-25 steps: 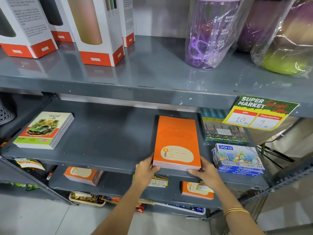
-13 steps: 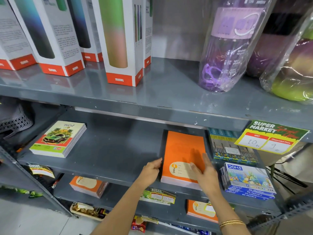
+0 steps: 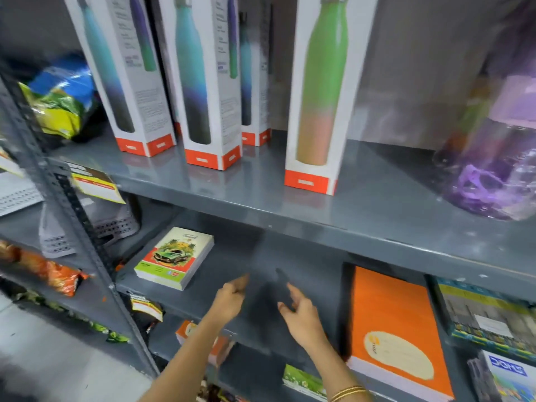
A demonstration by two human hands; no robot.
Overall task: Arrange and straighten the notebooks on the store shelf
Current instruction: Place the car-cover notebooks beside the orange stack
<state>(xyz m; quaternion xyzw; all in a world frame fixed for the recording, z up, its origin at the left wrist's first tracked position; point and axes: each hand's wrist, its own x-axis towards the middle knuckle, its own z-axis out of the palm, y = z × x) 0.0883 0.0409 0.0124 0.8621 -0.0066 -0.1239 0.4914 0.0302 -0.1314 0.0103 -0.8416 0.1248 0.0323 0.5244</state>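
A stack of orange notebooks [image 3: 394,323] lies flat on the grey middle shelf [image 3: 261,256], at the right. A second stack, with a green car cover [image 3: 174,258], lies at the shelf's left end, turned at a slight angle. My left hand [image 3: 230,300] and my right hand [image 3: 301,314] hover over the bare stretch between the two stacks. Both hold nothing and have their fingers loosely spread, pointing toward the green stack. Another orange notebook [image 3: 203,340] shows on the shelf below.
Boxed bottles [image 3: 316,97] stand on the upper shelf, with a wrapped purple jug [image 3: 493,169] at the right. Pencil packs [image 3: 487,314] and a pastels box [image 3: 504,375] sit right of the orange stack. A metal upright [image 3: 72,213] borders the left; snack packets lie beyond it.
Both hands have let go of the orange stack and moved left toward the green-covered stack. The view has swung left and up.
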